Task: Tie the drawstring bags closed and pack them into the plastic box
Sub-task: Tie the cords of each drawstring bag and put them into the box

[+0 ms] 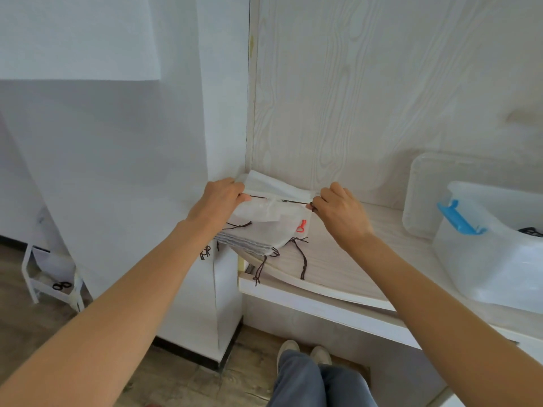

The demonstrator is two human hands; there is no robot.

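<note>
A white drawstring bag [273, 190] is held up above a stack of flat white bags [258, 235] on the left end of the shelf. My left hand [221, 201] pinches one end of its dark drawstring [293, 203]. My right hand [338, 210] pinches the other end, and the cord runs taut between them with the bag's mouth gathered at the middle. Loose dark cords hang from the stack over the shelf edge. The clear plastic box [482, 259] with a blue latch [458, 218] stands at the right, with something dark inside it.
The box's clear lid [420, 195] leans against the wood-grain back wall. A small red clip [301, 226] lies on the stack. The pale shelf [338, 268] ends at a white pillar on the left. A low white rack [50, 277] stands on the floor at left.
</note>
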